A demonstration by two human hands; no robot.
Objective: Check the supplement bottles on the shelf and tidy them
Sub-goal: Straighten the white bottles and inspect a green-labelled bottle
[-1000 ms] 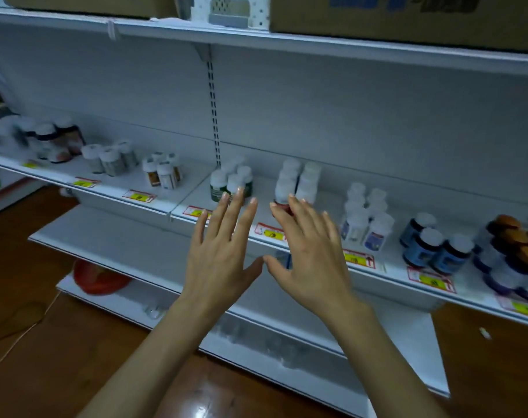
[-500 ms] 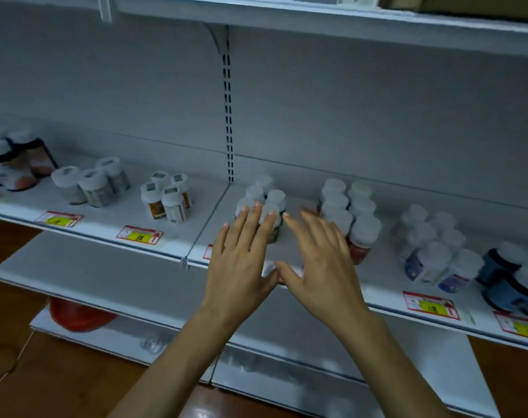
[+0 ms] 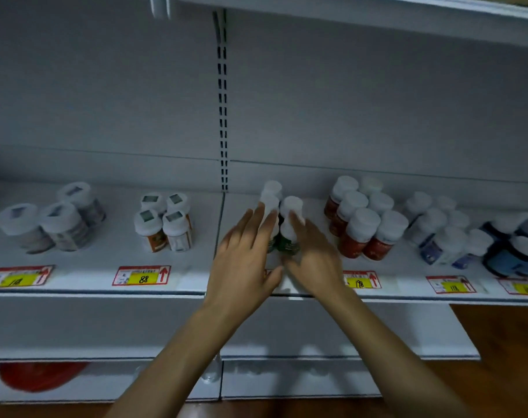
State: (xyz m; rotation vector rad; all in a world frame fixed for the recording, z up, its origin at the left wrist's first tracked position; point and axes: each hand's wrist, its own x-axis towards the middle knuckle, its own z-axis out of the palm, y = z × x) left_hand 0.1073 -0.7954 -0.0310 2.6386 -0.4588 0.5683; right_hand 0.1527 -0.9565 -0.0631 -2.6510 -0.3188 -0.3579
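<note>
White-capped green bottles (image 3: 288, 244) — yellow, red-edged price tags (image 3: 143, 276).

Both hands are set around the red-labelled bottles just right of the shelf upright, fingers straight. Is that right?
Not the red-labelled ones. The head view shows the left hand and right hand, fingers straight, on either side of the green-labelled bottles just right of the upright. The red-labelled bottles stand further right, untouched.

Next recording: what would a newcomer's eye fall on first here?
The left hand and right hand, mid-frame with fingers straight, flank a cluster of green bottles on the shelf. Right of them stands a block of red bottles. Yellow price tags line the shelf's front edge.
</note>
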